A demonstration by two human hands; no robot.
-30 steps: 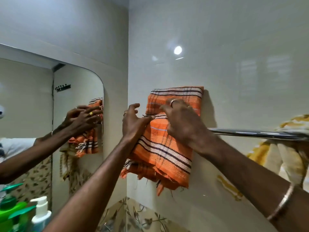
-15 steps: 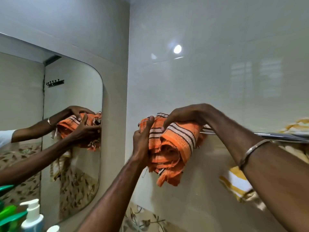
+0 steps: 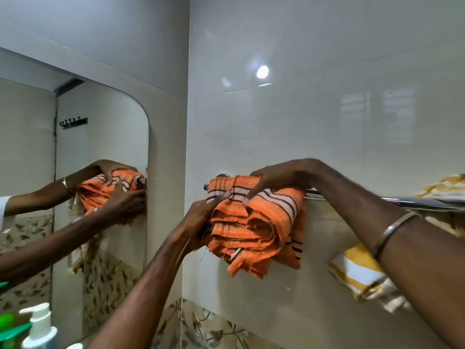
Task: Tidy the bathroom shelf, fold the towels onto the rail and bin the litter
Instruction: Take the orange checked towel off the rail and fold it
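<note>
Both hands, left (image 3: 201, 220) and right (image 3: 279, 178), grip orange towel (image 3: 261, 222) draped over rail (image 3: 402, 200)

bare forearms; a thin metal bangle (image 3: 392, 229) circles the right wrist.

Single head view, facing the tiled wall corner (image 3: 187, 122), close, angled slightly upward
</note>
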